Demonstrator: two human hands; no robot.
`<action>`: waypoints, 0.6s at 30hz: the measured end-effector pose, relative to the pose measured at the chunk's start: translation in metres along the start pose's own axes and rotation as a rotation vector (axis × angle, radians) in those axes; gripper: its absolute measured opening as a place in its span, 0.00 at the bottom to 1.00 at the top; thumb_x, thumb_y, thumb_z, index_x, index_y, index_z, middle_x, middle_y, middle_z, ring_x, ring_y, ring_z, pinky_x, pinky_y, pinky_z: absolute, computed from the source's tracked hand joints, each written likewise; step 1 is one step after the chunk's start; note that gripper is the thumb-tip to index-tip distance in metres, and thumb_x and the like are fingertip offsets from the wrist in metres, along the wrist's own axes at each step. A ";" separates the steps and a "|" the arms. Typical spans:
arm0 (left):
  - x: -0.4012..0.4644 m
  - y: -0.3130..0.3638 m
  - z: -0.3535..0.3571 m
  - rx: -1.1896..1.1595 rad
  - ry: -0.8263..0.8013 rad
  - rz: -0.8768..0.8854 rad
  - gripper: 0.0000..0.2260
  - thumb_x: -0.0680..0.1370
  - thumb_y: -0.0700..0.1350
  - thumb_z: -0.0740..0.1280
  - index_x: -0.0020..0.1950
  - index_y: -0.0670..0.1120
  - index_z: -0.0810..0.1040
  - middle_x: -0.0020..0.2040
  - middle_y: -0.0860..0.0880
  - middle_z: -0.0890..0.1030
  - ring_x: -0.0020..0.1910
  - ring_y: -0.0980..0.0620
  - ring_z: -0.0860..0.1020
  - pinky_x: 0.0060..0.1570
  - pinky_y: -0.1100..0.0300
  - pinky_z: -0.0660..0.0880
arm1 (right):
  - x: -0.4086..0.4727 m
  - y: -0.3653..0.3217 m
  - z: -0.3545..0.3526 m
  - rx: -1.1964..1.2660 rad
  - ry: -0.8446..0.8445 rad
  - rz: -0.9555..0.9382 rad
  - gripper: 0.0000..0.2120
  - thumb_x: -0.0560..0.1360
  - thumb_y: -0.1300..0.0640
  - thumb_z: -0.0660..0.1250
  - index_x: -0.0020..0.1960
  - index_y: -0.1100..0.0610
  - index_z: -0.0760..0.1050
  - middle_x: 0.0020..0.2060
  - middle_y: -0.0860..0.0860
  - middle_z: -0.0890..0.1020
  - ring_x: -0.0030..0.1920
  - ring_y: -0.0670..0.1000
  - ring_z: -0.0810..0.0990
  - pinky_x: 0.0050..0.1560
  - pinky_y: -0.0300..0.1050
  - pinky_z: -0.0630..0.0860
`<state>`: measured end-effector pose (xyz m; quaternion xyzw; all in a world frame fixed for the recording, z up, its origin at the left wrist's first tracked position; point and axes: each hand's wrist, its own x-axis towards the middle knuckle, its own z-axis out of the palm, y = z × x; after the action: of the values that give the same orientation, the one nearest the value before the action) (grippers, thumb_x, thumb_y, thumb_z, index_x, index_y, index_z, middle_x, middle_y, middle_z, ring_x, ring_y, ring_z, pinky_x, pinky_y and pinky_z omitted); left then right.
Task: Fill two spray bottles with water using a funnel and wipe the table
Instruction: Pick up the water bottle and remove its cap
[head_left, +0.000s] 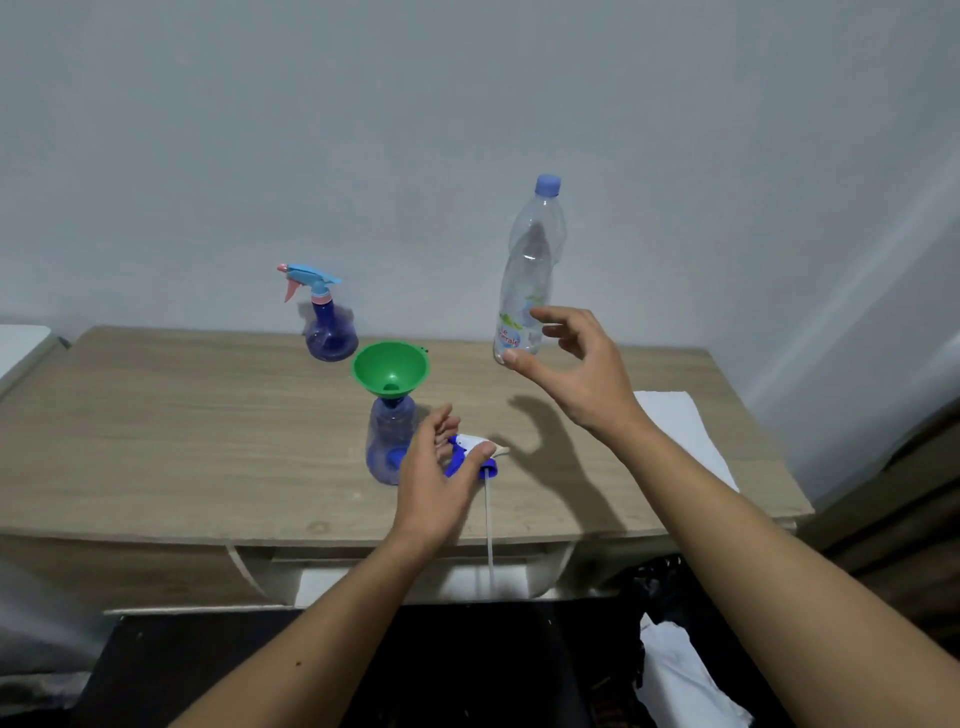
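Green plastic, smooth and cone-shaped, the one funnel (390, 370) sits upright in the open neck of a translucent blue spray bottle (388, 441) near the middle of the pale wood-grain surface (156, 441). Two spray bottles show in all: this uncapped one, and a second blue spray bottle (328, 327) with a light-blue and pink trigger head, standing farther back by the wall. One tall clear water bottle (530, 275) with a blue cap stands upright at the back right, partly filled. A single white cloth (685, 431) lies flat at the right edge of the surface.

Just right of the funnelled bottle, the left hand (436, 478) hovers low with its fingers (441, 421) curled round the one loose blue-and-white sprayer head (470, 454), whose thin white dip tube hangs down past the front edge. The right hand (576, 364) is raised in front of the water bottle, fingers spread in a loose curve, thumb and forefinger apart on either side of the label, holding nothing. Both forearms reach in from below.
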<state>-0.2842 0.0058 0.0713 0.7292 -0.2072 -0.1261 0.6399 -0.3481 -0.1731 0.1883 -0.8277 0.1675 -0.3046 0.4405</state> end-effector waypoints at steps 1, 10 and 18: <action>0.006 0.003 0.009 0.001 -0.016 0.017 0.32 0.77 0.46 0.79 0.78 0.47 0.70 0.70 0.48 0.78 0.67 0.54 0.78 0.63 0.68 0.76 | 0.004 0.004 -0.003 -0.010 0.006 0.007 0.29 0.70 0.43 0.82 0.66 0.49 0.79 0.63 0.45 0.80 0.61 0.42 0.80 0.61 0.31 0.74; 0.100 -0.017 0.084 0.044 -0.072 -0.003 0.40 0.76 0.54 0.79 0.82 0.45 0.64 0.79 0.47 0.68 0.76 0.49 0.72 0.73 0.57 0.72 | 0.066 0.053 -0.019 -0.064 0.080 0.059 0.33 0.69 0.46 0.84 0.70 0.50 0.75 0.63 0.47 0.79 0.58 0.47 0.80 0.58 0.34 0.75; 0.180 -0.039 0.126 0.050 -0.053 -0.031 0.51 0.68 0.60 0.82 0.83 0.50 0.59 0.76 0.59 0.65 0.75 0.58 0.68 0.78 0.50 0.68 | 0.143 0.094 -0.013 -0.051 0.103 0.073 0.42 0.67 0.46 0.84 0.75 0.50 0.67 0.67 0.49 0.74 0.62 0.49 0.77 0.59 0.36 0.73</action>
<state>-0.1767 -0.1853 0.0282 0.7445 -0.2156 -0.1500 0.6137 -0.2491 -0.3110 0.1665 -0.8154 0.2275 -0.3261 0.4207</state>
